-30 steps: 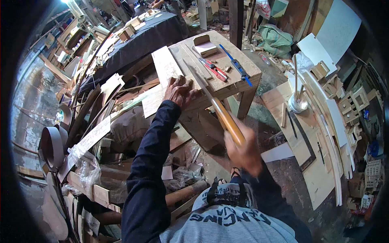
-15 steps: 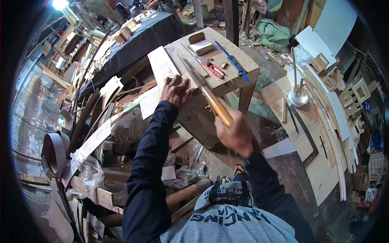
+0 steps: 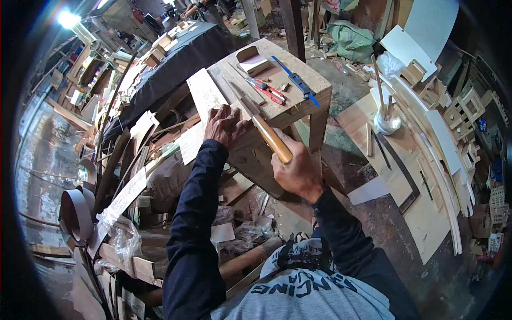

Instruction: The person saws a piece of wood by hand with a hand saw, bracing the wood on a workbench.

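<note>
My right hand is closed around the straight wooden handle of a hand saw. Its narrow blade points away from me across the near edge of the wooden workbench. With bent fingers, my left hand presses down on and grips a pale board that juts past the bench edge, just left of the blade. Where the saw teeth meet the wood is too small to make out. Behind the blade lie a red-handled tool, a blue sliding gauge and an open-topped wooden block.
A dark-covered table with wood pieces stands behind to the left. Scrap wood and plastic crowd the floor at left. On the right, a plywood sheet bears strips and a white pot with sticks. Another person's hand shows at the top.
The view has shifted slightly. My right hand, blurred by motion before, is now sharp and still grips the saw. My left hand stays on the board.
</note>
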`<state>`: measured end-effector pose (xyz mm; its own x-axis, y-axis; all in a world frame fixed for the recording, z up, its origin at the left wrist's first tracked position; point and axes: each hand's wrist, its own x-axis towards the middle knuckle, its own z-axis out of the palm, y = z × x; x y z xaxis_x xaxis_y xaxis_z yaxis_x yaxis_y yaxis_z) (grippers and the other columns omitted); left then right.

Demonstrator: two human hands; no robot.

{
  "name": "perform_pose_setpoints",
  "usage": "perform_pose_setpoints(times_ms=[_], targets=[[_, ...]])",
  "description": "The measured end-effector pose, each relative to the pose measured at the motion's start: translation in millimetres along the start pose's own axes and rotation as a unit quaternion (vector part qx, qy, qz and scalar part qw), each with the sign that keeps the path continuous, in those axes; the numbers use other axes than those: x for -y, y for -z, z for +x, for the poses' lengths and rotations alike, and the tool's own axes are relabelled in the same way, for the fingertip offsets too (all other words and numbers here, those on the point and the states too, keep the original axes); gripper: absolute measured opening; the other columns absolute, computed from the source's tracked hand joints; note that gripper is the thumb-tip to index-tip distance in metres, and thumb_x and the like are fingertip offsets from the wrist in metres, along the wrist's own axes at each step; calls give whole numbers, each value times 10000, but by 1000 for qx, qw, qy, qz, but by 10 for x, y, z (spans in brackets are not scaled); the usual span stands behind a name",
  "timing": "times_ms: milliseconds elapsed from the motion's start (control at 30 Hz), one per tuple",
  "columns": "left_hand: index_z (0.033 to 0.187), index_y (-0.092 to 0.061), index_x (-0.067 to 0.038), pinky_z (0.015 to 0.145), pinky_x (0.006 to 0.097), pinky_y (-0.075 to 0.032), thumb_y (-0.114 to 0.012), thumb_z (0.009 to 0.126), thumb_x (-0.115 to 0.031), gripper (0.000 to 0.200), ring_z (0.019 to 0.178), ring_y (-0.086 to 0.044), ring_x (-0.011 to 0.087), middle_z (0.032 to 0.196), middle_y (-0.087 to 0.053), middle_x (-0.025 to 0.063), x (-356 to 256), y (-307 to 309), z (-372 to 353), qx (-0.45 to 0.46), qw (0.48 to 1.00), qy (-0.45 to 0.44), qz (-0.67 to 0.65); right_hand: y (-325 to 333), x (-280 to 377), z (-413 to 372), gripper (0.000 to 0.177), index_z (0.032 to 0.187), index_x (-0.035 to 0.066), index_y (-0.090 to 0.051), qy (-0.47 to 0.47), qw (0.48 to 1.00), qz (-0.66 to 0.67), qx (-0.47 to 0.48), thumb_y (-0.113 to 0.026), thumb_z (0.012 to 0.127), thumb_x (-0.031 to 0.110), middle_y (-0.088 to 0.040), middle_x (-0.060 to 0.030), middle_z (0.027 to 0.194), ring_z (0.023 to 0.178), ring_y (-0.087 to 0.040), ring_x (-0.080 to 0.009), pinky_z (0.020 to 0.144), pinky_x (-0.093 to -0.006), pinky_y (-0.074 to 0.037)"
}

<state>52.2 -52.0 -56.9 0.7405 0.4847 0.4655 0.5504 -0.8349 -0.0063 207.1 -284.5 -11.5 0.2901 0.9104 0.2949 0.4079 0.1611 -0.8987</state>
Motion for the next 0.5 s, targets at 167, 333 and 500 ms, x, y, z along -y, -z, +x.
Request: perform_pose_setpoints(times_ms=[167, 333, 500], targets=[[1173, -684, -70, 998, 421, -373, -622, 900, -356, 400, 1070, -537, 315, 1123, -626, 149, -25, 34, -50, 42, 999, 26, -2, 220, 31, -650, 564, 1370, -36, -493, 73, 995, -7, -60, -580, 814, 8, -671, -286, 1070, 985, -684, -430, 866, -432, -556], [1180, -667, -65, 984, 427, -382, -615, 907, -349, 397, 1059, -546, 328, 1110, -622, 151, -85, 101, -35, 22, 1000, 13, 8, 328, 226, -795, 558, 1362, -57, -498, 23, 998, 47, -33, -585, 813, -4, -661, -309, 1083, 1001, -673, -444, 864, -426, -558], [1171, -666, -52, 949, 441, -409, -629, 895, -322, 388, 1023, -561, 339, 1078, -620, 152, -106, 109, -32, 19, 1000, 8, 19, 92, 31, -218, 572, 1380, -62, -475, 2, 1000, -9, -10, -578, 819, -20, -654, -334, 1052, 995, -658, -460, 834, -426, -559]])
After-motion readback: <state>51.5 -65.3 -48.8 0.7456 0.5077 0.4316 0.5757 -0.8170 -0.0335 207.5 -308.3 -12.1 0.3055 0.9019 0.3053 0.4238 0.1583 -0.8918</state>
